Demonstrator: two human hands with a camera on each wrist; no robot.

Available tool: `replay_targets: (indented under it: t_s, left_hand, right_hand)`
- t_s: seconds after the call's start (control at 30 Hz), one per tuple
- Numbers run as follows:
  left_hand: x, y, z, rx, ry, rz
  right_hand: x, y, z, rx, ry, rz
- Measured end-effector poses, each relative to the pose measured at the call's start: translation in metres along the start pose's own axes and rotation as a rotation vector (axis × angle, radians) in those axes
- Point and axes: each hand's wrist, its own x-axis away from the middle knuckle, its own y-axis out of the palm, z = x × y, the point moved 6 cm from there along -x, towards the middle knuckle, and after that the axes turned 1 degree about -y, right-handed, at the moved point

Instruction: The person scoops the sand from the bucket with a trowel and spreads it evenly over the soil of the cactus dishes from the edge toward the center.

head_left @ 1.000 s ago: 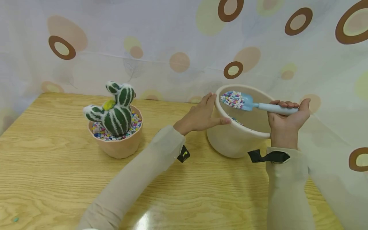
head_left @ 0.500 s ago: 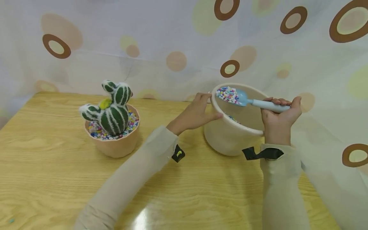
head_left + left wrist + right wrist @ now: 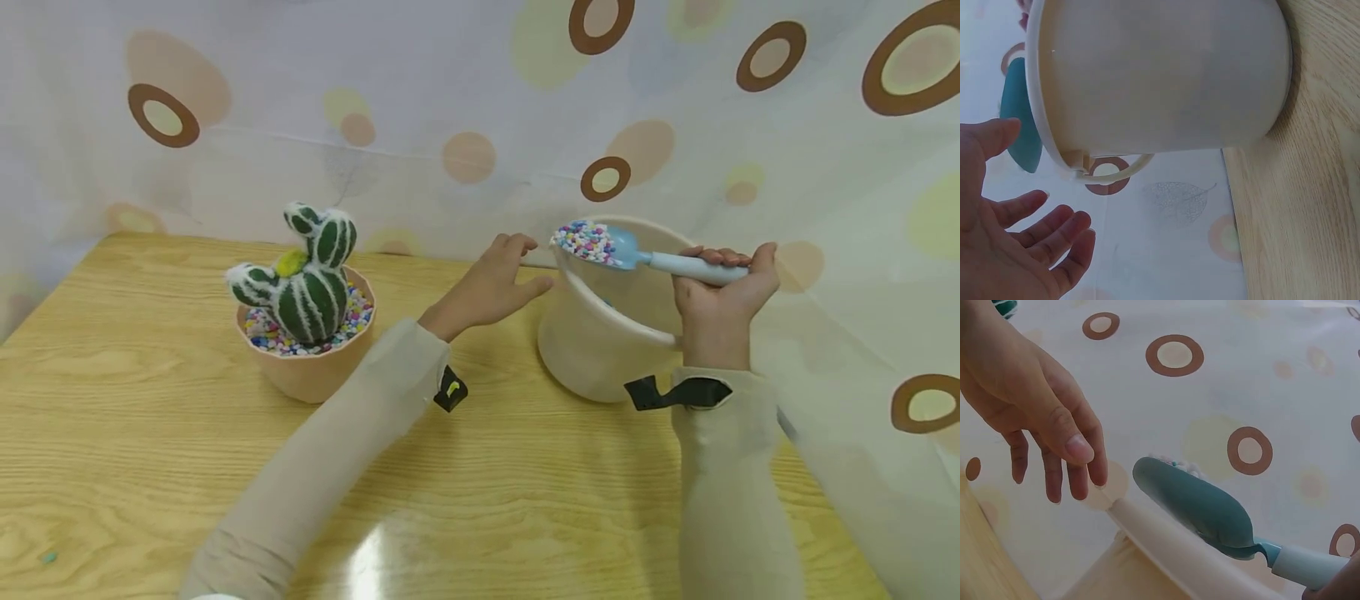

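Note:
My right hand (image 3: pixel 720 300) grips the pale handle of a light blue scoop (image 3: pixel 626 248), heaped with small multicoloured pebbles (image 3: pixel 585 242). The scoop's tip hangs over the left rim of a cream bucket (image 3: pixel 600 358). Off the bucket's left side, my left hand (image 3: pixel 487 287) holds nothing, its fingers loosely bent and apart from the rim. Seen from the left wrist, the scoop's underside (image 3: pixel 1021 119) shows between that hand's thumb and the bucket. In the right wrist view the scoop (image 3: pixel 1197 506) lies just above the rim.
At the left, a peach pot (image 3: pixel 307 379) holds a green and white felt cactus (image 3: pixel 307 304) set in coloured pebbles. A patterned curtain (image 3: pixel 420 100) hangs behind the wooden table (image 3: pixel 480 500). One green bit (image 3: pixel 49 557) lies at the front left.
My left hand has let go of the bucket's rim and drawn back left. My right hand has carried the loaded scoop leftward and slightly up, from inside the bucket's mouth to over its rim.

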Motion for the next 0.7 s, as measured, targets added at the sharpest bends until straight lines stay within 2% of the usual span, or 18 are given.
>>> replay_targets:
  t_s: [0.4,0.7]
  left_hand:
    - [0.015,-0.013,-0.013,0.022,-0.036,0.016]
    - [0.025,-0.021,-0.022,0.036,-0.050,0.033]
  right_hand:
    - [0.000,-0.003,0.018,-0.047,0.047,0.043]
    - [-0.002,-0.003,0.031,-0.022,0.045,0.017]
